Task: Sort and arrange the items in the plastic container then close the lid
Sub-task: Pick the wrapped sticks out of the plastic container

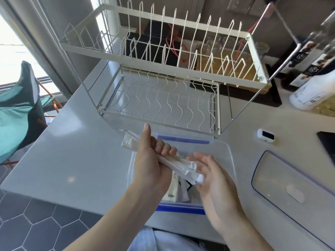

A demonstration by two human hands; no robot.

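Gripping a bundle of white wrapped sticks [174, 164], the left hand [152, 160] is closed around its middle, thumb pointing up and away, forearm rising from the near edge; the grip looks meant to gather loose pieces into one tidy stack above the plastic container [223, 151]. That clear, blue-edged container sits on the tabletop [72, 156] directly under both hands, with a few white packets [174, 192] lying inside. To the right, the right hand [210, 173] is open, palm turned left, fingers just touching the bundle's near end, probably to square it up. Farther right, the lid [290, 189] lies flat on the tabletop, apart from the container, so closing is not yet done.
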